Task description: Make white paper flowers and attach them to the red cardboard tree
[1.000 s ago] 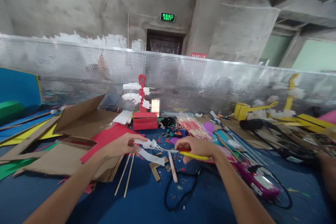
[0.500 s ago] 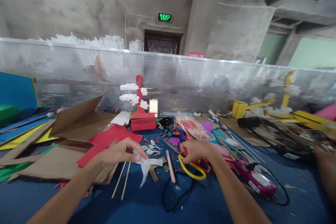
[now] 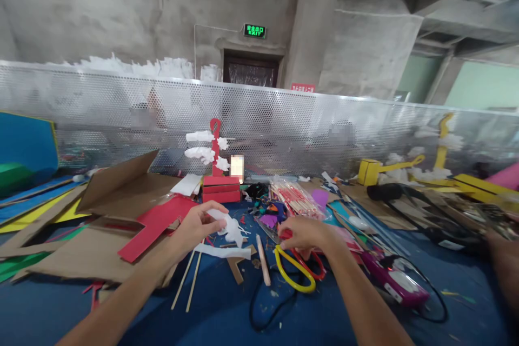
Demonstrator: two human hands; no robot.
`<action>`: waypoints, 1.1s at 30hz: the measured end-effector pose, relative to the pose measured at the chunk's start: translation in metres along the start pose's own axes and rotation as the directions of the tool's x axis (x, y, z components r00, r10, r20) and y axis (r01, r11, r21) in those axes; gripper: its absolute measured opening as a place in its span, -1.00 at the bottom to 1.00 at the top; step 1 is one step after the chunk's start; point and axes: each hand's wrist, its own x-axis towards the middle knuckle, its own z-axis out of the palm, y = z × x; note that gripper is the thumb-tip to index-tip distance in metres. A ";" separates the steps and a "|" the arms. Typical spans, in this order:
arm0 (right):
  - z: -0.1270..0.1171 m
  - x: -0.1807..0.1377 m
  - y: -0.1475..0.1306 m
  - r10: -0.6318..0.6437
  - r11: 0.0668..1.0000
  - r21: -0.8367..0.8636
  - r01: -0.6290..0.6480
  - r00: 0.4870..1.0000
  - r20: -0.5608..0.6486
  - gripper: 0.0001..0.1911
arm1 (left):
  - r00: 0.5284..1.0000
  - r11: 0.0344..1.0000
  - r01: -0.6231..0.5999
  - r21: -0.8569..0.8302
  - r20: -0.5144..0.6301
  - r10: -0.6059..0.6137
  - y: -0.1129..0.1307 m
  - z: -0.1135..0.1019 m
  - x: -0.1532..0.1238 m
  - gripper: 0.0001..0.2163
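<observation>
My left hand (image 3: pixel 204 223) pinches a crumpled, thin white piece that looks like paper or tissue (image 3: pixel 232 228) between thumb and fingers. Below it, a flat white strip (image 3: pixel 223 252) lies across two thin wooden sticks (image 3: pixel 195 282) and a bit of cardboard. To the right, my right hand (image 3: pixel 302 233) is curled over a pair of scissors with yellow and red handle loops (image 3: pixel 295 282). Their blades point away to the left, partly hidden by clutter. Between my hands lies a pale, thick stick (image 3: pixel 263 259).
Cardboard (image 3: pixel 77 251) and red sheets (image 3: pixel 158 227) cover the left. A red stand with white pieces (image 3: pixel 216 146) is at the back. A bag of red-and-white sticks (image 3: pixel 295 197), a purple device (image 3: pixel 395 278) and a black cable lie right. Another person's arm (image 3: pixel 503 254) shows far right.
The white piece in my left hand has swung up and to the right, and the white strip now shows stretched out below it. The scissors' yellow loop has shifted slightly toward me.
</observation>
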 end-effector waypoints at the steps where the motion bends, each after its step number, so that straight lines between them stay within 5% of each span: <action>1: -0.001 0.000 -0.002 -0.038 0.999 -0.017 0.037 0.998 -0.058 -0.70 | 1.000 1.000 0.006 0.017 -0.001 -0.006 0.000 0.001 0.000 -0.71; 4: 0.002 0.004 -0.018 -0.251 0.968 -0.066 0.242 0.918 -0.307 -0.60 | 1.000 1.000 0.009 0.027 0.008 -0.010 0.001 0.005 -0.001 -0.66; 7: 0.015 0.011 -0.043 -0.468 0.839 0.133 0.528 0.824 -0.319 -0.39 | 1.000 1.000 -0.006 0.031 0.017 0.005 0.000 0.010 -0.001 -0.67; 10: 0.035 0.021 -0.066 -0.552 0.670 0.349 0.655 0.754 -0.356 -0.35 | 0.999 0.998 -0.046 0.051 -0.023 0.047 -0.005 0.011 0.001 -0.66; 13: 0.049 0.032 -0.076 -0.510 0.613 0.447 0.651 0.758 -0.406 -0.65 | 0.992 0.996 -0.062 0.071 -0.107 0.069 -0.010 0.008 0.003 -0.63; 18: 0.050 0.042 -0.070 -0.396 0.588 0.507 0.630 0.771 -0.499 -0.76 | 0.983 0.999 -0.028 0.045 -0.181 0.036 -0.010 -0.001 0.004 -0.63; 25: 0.039 0.040 -0.065 -0.242 0.629 0.512 0.585 0.773 -0.586 -0.77 | 0.991 1.000 0.016 0.022 -0.135 -0.013 -0.011 -0.008 0.007 -0.60; 33: 0.044 0.035 -0.069 -0.409 0.704 0.338 0.624 0.746 -0.526 -0.81 | 0.989 0.924 -0.143 0.355 0.095 0.117 0.000 0.006 -0.003 -0.68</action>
